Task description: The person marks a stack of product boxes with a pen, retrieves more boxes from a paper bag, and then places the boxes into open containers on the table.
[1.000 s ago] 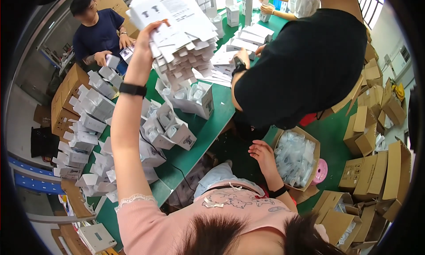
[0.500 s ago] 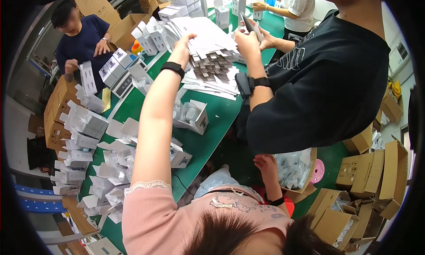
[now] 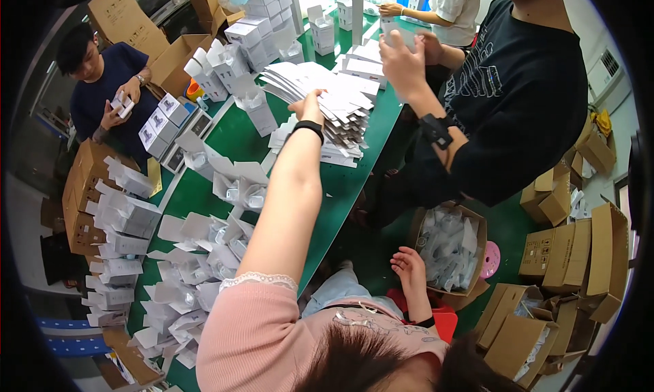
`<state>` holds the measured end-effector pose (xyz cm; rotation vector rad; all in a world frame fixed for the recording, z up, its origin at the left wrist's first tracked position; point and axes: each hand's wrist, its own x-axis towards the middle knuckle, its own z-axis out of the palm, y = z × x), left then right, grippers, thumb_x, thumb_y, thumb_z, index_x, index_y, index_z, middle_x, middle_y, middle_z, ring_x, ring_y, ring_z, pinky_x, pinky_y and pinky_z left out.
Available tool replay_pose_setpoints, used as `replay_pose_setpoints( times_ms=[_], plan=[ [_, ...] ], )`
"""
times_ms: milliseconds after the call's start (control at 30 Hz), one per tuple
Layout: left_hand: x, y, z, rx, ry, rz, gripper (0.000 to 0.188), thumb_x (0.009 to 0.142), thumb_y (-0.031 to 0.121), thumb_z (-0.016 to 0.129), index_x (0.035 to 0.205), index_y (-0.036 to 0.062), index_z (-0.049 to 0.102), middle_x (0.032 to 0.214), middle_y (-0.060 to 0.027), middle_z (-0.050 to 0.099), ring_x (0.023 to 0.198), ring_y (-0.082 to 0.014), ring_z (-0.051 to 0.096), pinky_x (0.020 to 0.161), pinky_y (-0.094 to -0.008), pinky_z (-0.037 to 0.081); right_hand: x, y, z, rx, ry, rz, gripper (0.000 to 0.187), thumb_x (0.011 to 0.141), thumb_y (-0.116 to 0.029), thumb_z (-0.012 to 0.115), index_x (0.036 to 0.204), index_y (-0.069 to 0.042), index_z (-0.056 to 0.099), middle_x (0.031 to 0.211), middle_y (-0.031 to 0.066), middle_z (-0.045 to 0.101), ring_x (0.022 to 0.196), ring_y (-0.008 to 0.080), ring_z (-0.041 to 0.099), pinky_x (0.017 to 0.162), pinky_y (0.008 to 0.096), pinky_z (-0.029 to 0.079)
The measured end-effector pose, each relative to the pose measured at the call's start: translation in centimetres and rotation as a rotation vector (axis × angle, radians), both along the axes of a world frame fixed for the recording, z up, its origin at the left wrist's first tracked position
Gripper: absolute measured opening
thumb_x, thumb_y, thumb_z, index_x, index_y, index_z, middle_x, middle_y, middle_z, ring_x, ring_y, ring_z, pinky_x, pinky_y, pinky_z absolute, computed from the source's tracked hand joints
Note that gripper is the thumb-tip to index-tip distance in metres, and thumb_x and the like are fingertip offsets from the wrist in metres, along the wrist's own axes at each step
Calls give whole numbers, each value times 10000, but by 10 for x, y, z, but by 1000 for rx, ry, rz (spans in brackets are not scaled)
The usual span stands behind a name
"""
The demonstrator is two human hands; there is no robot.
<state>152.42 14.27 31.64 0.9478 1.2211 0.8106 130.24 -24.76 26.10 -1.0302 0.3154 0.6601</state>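
My left arm stretches forward over the green table (image 3: 337, 191). At its end my left hand (image 3: 310, 106) grips the near edge of a stack of flattened white boxes (image 3: 340, 96), its fingers partly hidden against the cardboard. The stack is fanned out and lies on more flat white cartons. Low on the right, my right hand (image 3: 410, 264) hangs beside my body with loosely curled fingers apart and nothing in it. Nearest to it is a cardboard carton (image 3: 481, 256) filled with small clear plastic bags (image 3: 446, 249).
Open white boxes (image 3: 194, 269) with bagged items crowd the table's left part. A person in black (image 3: 518, 113) stands at the right edge, handling a pale flat piece. Another person in dark blue (image 3: 112, 72) holds a small white box across the table. Brown cartons (image 3: 518, 331) stand at the lower right.
My left hand and the stack have shifted right, and the stack sits lower and flatter. The person in black has drawn back from it. The person in blue has raised a white box.
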Motion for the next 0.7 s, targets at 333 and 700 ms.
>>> replay_pose_setpoints(
  times_ms=[333, 700],
  plan=[
    [35, -49, -83, -60, -148, -17, 728, 512, 134, 734, 1075, -53, 313, 1023, -260, 501, 933, -326, 536, 828, -345, 415, 128, 96, -34, -229, -436, 150, 327, 801, -114, 520, 1115, -53, 453, 1028, 63, 522, 906, 126, 514, 687, 229, 438],
    [47, -34, -112, -159, 439, -35, 753, 548, 317, 680, 1101, -42, 316, 1069, -232, 439, 1012, -336, 454, 873, -396, 371, 254, 233, -88, -788, -859, 344, 714, 723, -261, 623, 1291, -24, 260, 1299, 211, 290, 1194, 329, 311, 976, 345, 279]
  ],
)
